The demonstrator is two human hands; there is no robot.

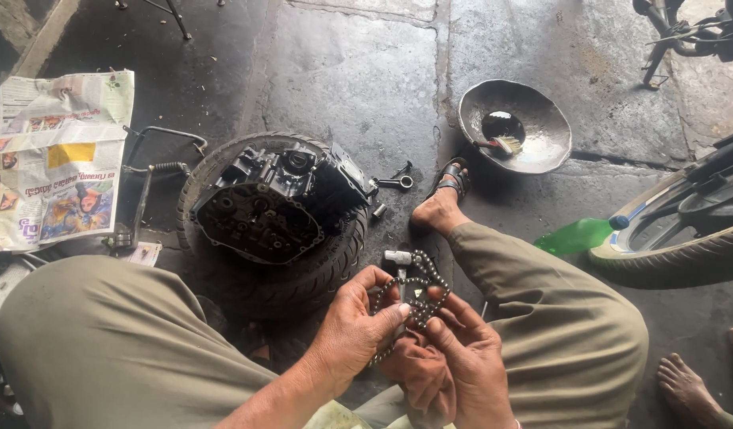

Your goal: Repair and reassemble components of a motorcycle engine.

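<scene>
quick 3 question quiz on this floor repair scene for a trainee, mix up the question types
1. True or false: the engine block rests on a tyre.
2. What do the left hand and right hand hold between them?
3. Which lies in the metal bowl? A) a brush B) a spanner C) a green bottle

Key
1. True.
2. A small roller chain, looped, held in the fingers of both hands.
3. A: a brush lies in the bowl; the green bottle lies on the floor by a wheel.

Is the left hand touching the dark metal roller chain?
Touching: the head view shows the left hand with fingers curled around the dark metal roller chain.
</scene>
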